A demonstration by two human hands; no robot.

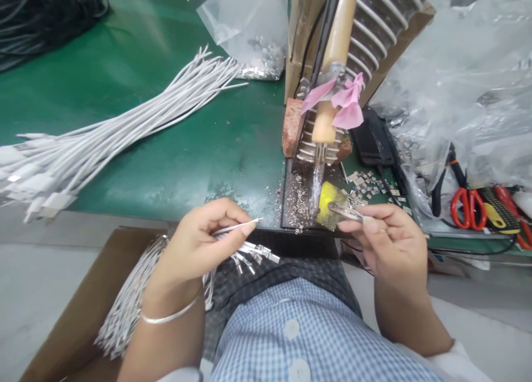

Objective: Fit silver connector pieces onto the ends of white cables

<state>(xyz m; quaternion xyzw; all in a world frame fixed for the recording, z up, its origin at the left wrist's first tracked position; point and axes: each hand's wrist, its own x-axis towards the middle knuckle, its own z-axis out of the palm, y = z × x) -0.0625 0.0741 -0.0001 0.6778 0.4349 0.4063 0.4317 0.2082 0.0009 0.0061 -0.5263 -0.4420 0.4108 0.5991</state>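
My left hand (210,235) pinches a thin white cable (236,225) between thumb and forefinger, its bare end pointing right. Below those fingers, several white cables with metal connectors (257,253) stick out from the same hand. My right hand (390,240) is closed on a small metal clip (346,210); what its tip grips, if anything, is too small to tell. Just left of the clip lies a yellow sponge-like piece (328,202). A wooden-handled soldering iron (319,166) is fixed with its tip down, between my two hands.
A bundle of white cables (137,124) lies on the green table (199,166). More cables (133,299) rest in a cardboard box (78,304) at lower left. Small circuit boards (366,185), a phone (372,141), red-handled scissors (468,209) and plastic bags (469,93) are at right. Bricks (292,128) support the iron.
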